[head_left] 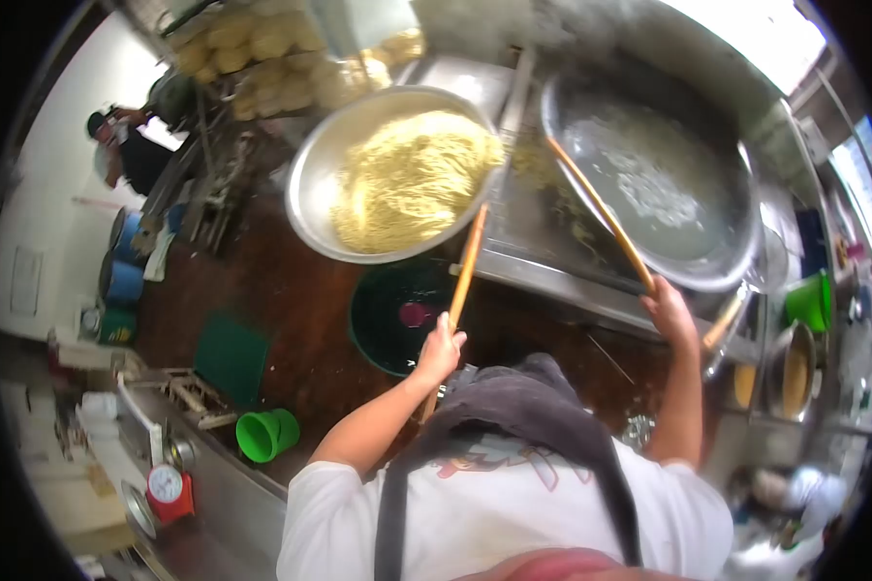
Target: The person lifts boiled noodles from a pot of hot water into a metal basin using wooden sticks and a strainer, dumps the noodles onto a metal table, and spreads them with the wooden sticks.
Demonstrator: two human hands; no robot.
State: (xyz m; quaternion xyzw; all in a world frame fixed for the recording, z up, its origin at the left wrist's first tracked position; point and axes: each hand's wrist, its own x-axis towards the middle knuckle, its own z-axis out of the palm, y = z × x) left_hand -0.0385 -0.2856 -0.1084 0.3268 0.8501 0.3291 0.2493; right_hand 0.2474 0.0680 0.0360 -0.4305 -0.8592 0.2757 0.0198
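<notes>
My left hand (439, 351) is closed around a long wooden stick (469, 263), whose upper end reaches the rim of a wide metal bowl. A heap of yellow noodles (412, 179) fills much of that bowl (310, 189). Another wooden stick (601, 208) is gripped in my right hand (669, 308) and slants up and left across the near rim of a large wok (731, 271). Cloudy, bubbling water (654, 189) lies in the wok, with steam above it. Stray noodle strands (576, 228) are scattered on the metal counter between the bowl and the wok.
Below the bowl stands a dark green tub (373, 334) with a pink item inside. Bagged yellow rounds (262, 48) are piled behind. A strainer (767, 261) lies right of the wok. Left are a green bucket (266, 436) and a red scale (170, 492). Other people (145, 155) appear at both sides.
</notes>
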